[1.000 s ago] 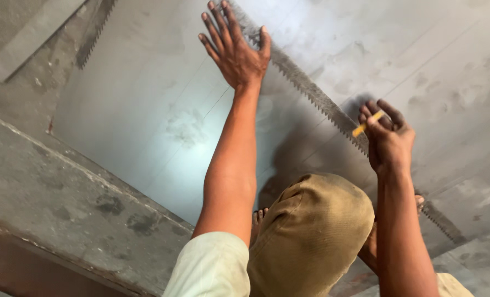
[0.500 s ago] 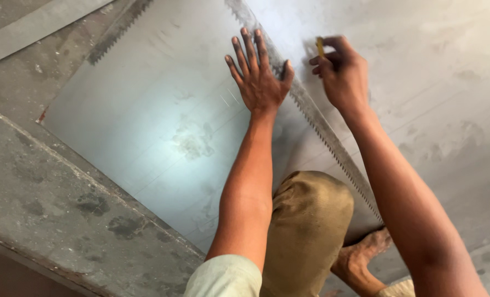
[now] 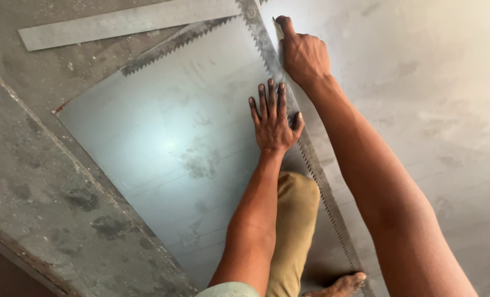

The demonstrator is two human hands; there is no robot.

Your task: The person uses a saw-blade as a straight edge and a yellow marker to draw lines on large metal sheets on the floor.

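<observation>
A thin grey metal sheet [image 3: 162, 148] lies on the concrete floor. A long toothed saw blade [image 3: 316, 181] lies across it, running from the top centre to the bottom right. My left hand [image 3: 272, 118] presses flat on the sheet with fingers spread and the thumb on the blade; it holds nothing. My right hand [image 3: 302, 52] is farther up, on the right side of the blade, closed around a small pale marking stick [image 3: 279, 27] whose tip sits against the blade's edge.
A flat metal strip [image 3: 129, 22] lies on the floor at top left, and a second toothed blade [image 3: 173, 47] lies along the sheet's upper edge. My knee in tan trousers [image 3: 294, 220] and bare foot [image 3: 338, 286] rest on the sheet. A concrete ledge [image 3: 52, 220] runs along the left.
My right hand has slid up along the saw blade with the marking stick, from beside my left hand to well beyond it. My left hand stays flat on the sheet.
</observation>
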